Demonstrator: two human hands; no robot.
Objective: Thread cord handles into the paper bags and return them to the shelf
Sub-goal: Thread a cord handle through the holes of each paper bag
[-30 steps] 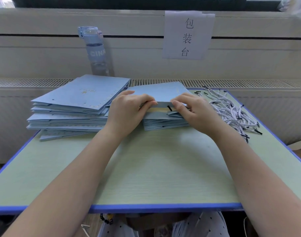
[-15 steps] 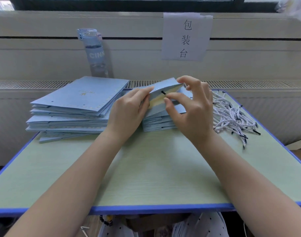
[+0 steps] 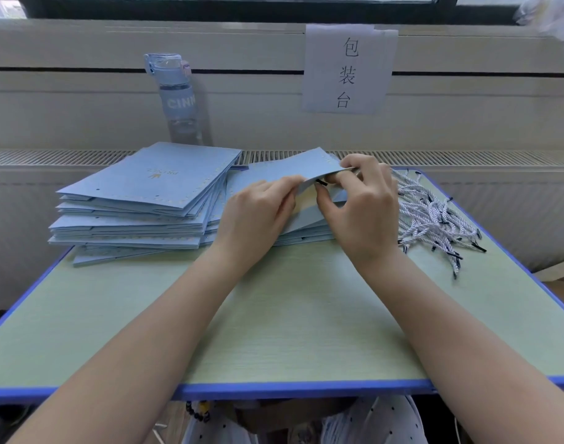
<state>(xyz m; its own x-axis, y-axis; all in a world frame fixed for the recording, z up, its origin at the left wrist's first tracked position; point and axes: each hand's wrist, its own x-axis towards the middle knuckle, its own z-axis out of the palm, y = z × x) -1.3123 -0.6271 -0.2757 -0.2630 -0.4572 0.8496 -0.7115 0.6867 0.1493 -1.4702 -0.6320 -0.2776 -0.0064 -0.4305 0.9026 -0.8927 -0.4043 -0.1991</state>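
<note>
Risk: left hand point(image 3: 258, 213) pinches the bag point(image 3: 284, 168) at its rim, right hand point(image 3: 361, 200) pinches the cord tip point(image 3: 321, 183); we judge the tip could slip free, creasing the rim.

Head-worn, forward-down, close over table point(image 3: 274, 331)

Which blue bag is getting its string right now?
Find the green table. Of the two piles of flat blue bags at its back, take the right pile. The bag is on top, the only one lifted, gripped by the left hand and right hand.
</note>
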